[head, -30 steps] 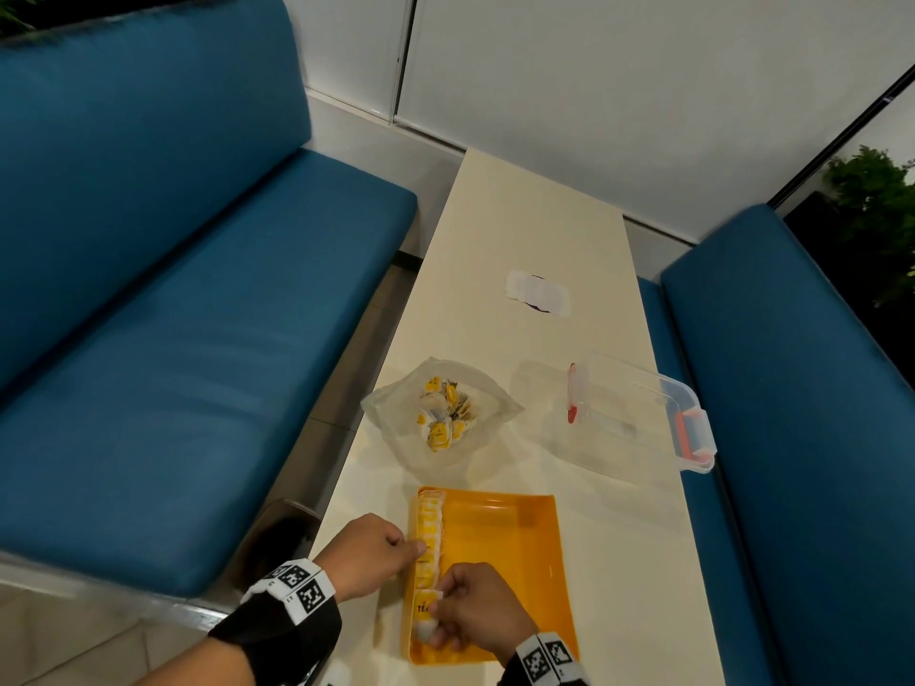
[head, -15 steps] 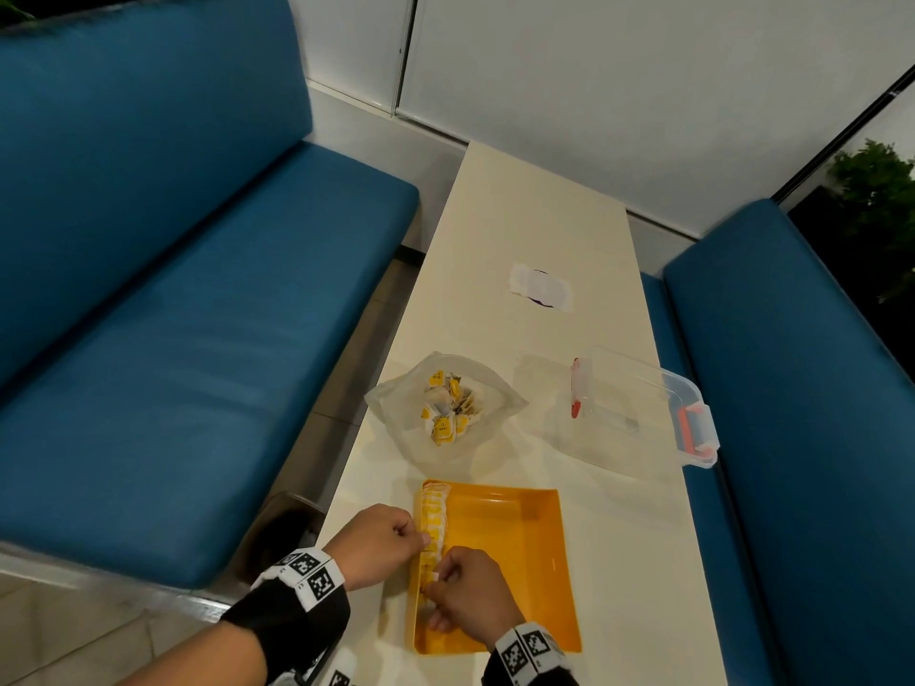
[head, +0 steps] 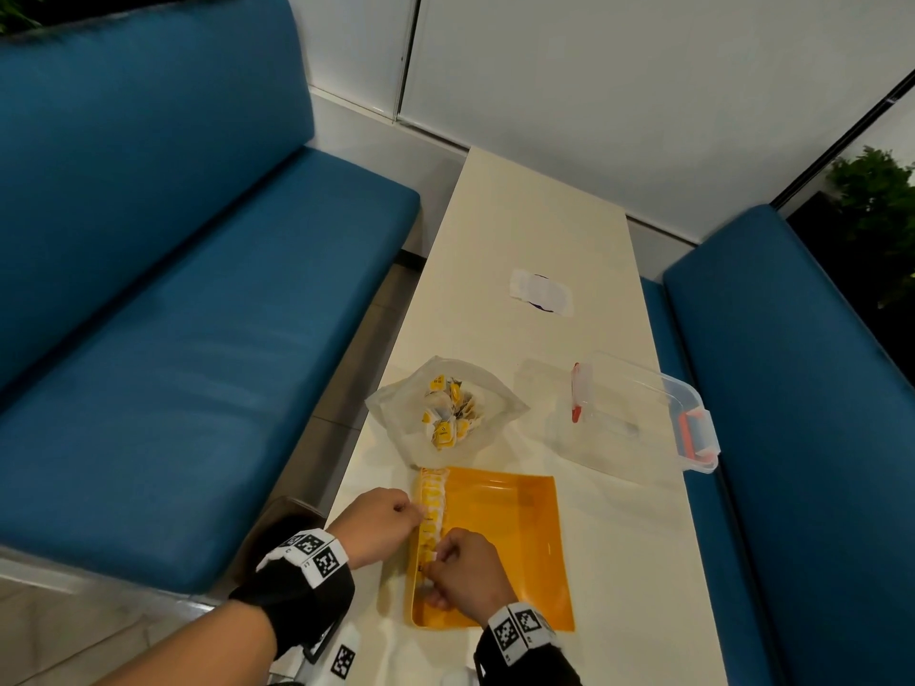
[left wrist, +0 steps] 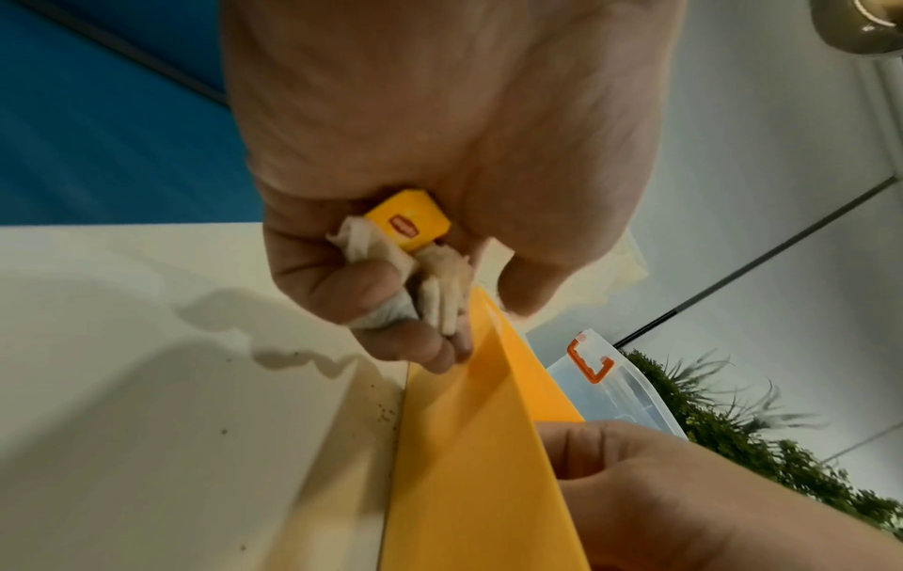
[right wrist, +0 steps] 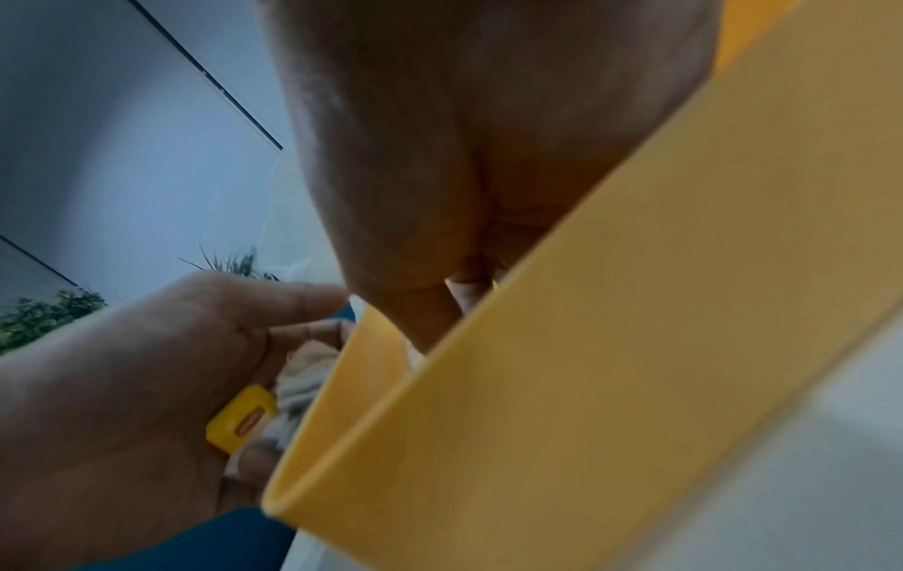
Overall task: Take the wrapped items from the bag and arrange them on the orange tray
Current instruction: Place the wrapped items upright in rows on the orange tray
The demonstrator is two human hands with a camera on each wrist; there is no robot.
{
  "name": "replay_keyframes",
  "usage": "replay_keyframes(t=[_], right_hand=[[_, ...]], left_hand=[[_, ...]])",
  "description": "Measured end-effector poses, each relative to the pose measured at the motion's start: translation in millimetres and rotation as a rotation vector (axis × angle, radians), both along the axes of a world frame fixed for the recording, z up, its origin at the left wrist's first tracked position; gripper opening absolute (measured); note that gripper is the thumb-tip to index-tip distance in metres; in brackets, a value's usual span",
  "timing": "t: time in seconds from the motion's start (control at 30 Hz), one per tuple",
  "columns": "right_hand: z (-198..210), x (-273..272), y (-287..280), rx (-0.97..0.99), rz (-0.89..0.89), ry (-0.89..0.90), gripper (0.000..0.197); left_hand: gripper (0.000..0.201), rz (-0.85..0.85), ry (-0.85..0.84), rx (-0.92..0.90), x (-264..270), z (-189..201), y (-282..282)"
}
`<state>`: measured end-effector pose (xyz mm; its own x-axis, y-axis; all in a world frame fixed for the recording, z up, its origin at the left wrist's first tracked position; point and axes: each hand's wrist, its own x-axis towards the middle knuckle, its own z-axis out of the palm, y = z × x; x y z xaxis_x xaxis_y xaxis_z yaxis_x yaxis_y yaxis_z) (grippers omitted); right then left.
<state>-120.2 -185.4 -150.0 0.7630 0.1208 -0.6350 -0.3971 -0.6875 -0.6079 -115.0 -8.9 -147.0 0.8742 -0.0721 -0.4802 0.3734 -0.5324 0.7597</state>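
The orange tray (head: 500, 542) lies at the table's near end, with a row of yellow-and-white wrapped items (head: 432, 497) along its left wall. Just beyond it the clear bag (head: 396, 418) lies open, holding several more wrapped items (head: 445, 418). My left hand (head: 416, 512) rests against the tray's left wall (left wrist: 469, 444), its curled fingers gripping a few wrapped items (left wrist: 410, 226) with a yellow tag showing. My right hand (head: 438, 561) is inside the tray at the row, fingers curled and pinching a white wrapped item. In the right wrist view the tray wall (right wrist: 586, 347) hides the right hand's fingertips.
A clear lidded container (head: 638, 413) with orange latches stands right of the bag. A white sticker (head: 542, 293) lies farther up the narrow table (head: 534, 215). Blue bench seats (head: 173, 363) flank the table on both sides.
My right hand has shifted a little farther up the row of wrapped items. My left hand stays at the tray's left wall with its handful.
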Motion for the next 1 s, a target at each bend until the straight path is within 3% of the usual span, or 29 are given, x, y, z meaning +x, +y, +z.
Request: replay_keyframes(t=[0.13,0.23,0.33,0.47,0.63,0.73,0.83,0.93,1.0], right_hand=[[21.2,7.4,-6.2,-0.041,-0.021,-0.161,0.005],[42.4,13.3,-4.0,0.078,-0.021,-0.257,0.006],[67.4,15.1,6.6,0.238,-0.008,-0.235,0.012],[76.7,14.7,17.0,0.263,0.004,-0.228,0.015],[75.9,11.9,14.7,0.311,0.100,-0.282,0.021],[73.0,11.7,11.1,0.246,0.122,-0.362,0.019],[66.5,14.4,8.3,0.200,0.047,-0.419,0.016],[67.5,20.1,3.6,0.259,-0.091,-0.399,0.006],[70.3,23.0,0.1,0.309,-0.144,-0.370,0.006]], left_hand=[[0.056,0.160,0.171,-0.253,-9.2,18.5,11.6],[0.057,0.165,0.152,-0.437,-16.3,24.4,14.0],[0.057,0.102,0.073,-0.515,-16.9,33.4,7.5],[0.066,0.050,-0.026,-0.526,-15.9,43.0,-2.0],[0.072,0.053,-0.019,-0.551,-10.7,34.9,-4.5],[0.066,0.045,0.003,-0.545,-8.2,33.4,-5.4],[0.060,0.040,0.005,-0.563,-7.6,36.4,-6.0],[0.042,0.069,-0.021,-0.547,-8.8,34.2,-3.2],[0.044,0.062,-0.049,-0.518,-9.3,30.1,-0.7]])
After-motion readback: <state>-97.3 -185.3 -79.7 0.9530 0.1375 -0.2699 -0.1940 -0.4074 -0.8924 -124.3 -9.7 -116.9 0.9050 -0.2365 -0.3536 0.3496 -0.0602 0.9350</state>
